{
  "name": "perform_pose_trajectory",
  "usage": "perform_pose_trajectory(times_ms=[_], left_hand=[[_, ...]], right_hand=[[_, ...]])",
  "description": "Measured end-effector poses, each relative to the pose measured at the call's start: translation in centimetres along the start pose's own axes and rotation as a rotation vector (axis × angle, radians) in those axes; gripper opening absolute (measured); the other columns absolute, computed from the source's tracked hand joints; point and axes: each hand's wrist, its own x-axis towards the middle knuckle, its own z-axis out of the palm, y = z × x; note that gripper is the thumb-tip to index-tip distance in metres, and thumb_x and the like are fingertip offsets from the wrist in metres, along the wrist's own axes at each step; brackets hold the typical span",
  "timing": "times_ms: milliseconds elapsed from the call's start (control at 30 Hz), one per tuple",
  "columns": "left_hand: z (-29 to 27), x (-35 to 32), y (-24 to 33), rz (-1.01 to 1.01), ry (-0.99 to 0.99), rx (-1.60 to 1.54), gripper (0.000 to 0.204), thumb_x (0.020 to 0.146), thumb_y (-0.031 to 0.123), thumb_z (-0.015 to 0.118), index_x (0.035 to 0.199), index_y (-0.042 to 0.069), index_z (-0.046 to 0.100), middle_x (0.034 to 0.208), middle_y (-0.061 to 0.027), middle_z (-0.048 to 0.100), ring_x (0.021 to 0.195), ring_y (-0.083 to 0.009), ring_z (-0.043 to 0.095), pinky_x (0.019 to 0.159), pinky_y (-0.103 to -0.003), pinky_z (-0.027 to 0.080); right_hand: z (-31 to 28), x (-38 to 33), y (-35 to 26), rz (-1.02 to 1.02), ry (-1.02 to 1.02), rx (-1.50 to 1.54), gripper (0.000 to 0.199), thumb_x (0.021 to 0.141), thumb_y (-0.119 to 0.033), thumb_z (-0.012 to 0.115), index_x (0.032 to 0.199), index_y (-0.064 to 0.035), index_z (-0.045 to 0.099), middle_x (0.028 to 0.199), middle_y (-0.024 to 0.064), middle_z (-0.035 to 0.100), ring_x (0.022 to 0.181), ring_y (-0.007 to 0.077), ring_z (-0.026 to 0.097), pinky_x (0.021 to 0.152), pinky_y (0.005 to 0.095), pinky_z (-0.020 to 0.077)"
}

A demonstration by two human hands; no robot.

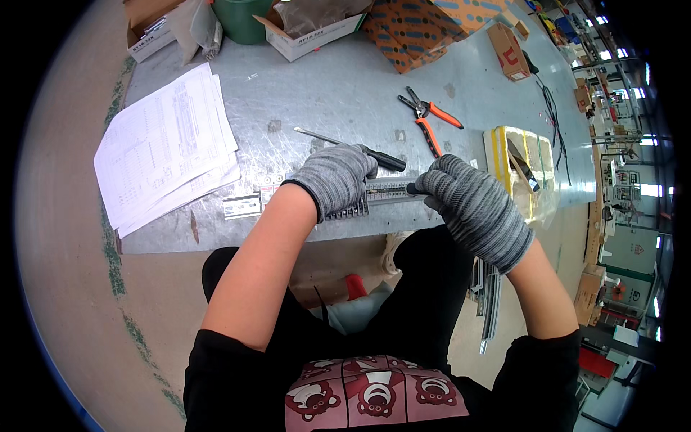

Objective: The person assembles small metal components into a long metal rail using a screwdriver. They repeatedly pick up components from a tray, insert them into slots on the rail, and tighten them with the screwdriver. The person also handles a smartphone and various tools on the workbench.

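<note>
A slotted metal mounting rail point(392, 191) lies along the near side of the table, with a row of grey terminal blocks point(350, 212) on it. My left hand point(332, 180), in a grey knit glove, closes over the rail and blocks and hides part of them. My right hand point(471, 205), gloved alike, pinches a small dark piece point(413, 189) at the rail's right part; its kind is too covered to tell. Just beyond my left fingers rests a screwdriver point(386, 160) with a black handle. Wire strippers point(430, 119) with orange handles lie farther back, jaws apart.
Printed sheets point(169, 144) are stacked at the left. Along the back stand a white carton point(309, 45), a green bucket point(241, 20) and orange patterned cardboard point(417, 32). To the right are a yellow-taped foam box point(498, 155), a small brown box point(508, 52) and black cable point(553, 111).
</note>
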Motion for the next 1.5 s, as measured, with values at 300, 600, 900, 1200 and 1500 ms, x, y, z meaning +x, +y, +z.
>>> perform_pose_trajectory(times_ms=[300, 600, 900, 1200, 1500], left_hand=[[-0.2, -0.1, 0.1, 0.010, -0.008, -0.001, 0.026, 0.087, 0.023, 0.060, 0.108, 0.009, 0.066, 0.104, -0.0124, 0.062, 0.099, -0.0294, 0.061, 0.091, -0.039, 0.047], [0.1, 0.0, -0.3, 0.035, 0.017, 0.009, 0.026, 0.086, 0.024, 0.062, 0.106, 0.009, 0.066, 0.102, -0.0137, 0.062, 0.100, -0.0306, 0.060, 0.090, -0.040, 0.047], [0.5, 0.0, -0.1, 0.052, 0.061, 0.041, 0.022, 0.084, 0.018, 0.060, 0.103, 0.010, 0.066, 0.103, -0.0145, 0.064, 0.101, -0.0311, 0.061, 0.090, -0.041, 0.047], [0.7, 0.4, -0.5, 0.039, 0.085, 0.055, 0.020, 0.083, 0.015, 0.058, 0.098, 0.008, 0.068, 0.098, -0.0157, 0.065, 0.096, -0.0326, 0.064, 0.085, -0.042, 0.050], [0.7, 0.4, 0.0, 0.044, 0.111, 0.053, 0.020, 0.079, 0.011, 0.058, 0.095, 0.008, 0.069, 0.099, -0.0173, 0.066, 0.095, -0.0336, 0.065, 0.083, -0.044, 0.051]], right_hand=[[0.3, 0.2, 0.6, -0.210, 0.041, -0.061, 0.025, 0.081, -0.005, 0.062, 0.105, -0.0090, 0.065, 0.095, 0.0106, 0.059, 0.087, 0.0289, 0.062, 0.078, 0.0377, 0.0520], [-2.0, 1.9, -1.7, -0.054, -0.147, -0.133, 0.029, 0.081, -0.006, 0.060, 0.110, -0.0111, 0.062, 0.096, 0.0108, 0.058, 0.085, 0.0296, 0.062, 0.073, 0.0397, 0.0512], [-2.1, 1.2, -1.9, -0.069, -0.043, -0.113, 0.037, 0.082, -0.010, 0.062, 0.119, -0.0124, 0.057, 0.105, 0.0120, 0.058, 0.085, 0.0312, 0.063, 0.071, 0.0399, 0.0520], [-2.8, 1.7, -2.5, -0.111, -0.046, -0.134, 0.039, 0.084, -0.020, 0.064, 0.121, -0.0126, 0.056, 0.104, 0.0138, 0.060, 0.084, 0.0326, 0.064, 0.074, 0.0417, 0.0509], [-3.2, 1.8, -2.8, -0.147, -0.084, -0.064, 0.048, 0.082, -0.020, 0.066, 0.128, -0.0133, 0.051, 0.101, 0.0151, 0.058, 0.084, 0.0328, 0.064, 0.074, 0.0425, 0.0508]])
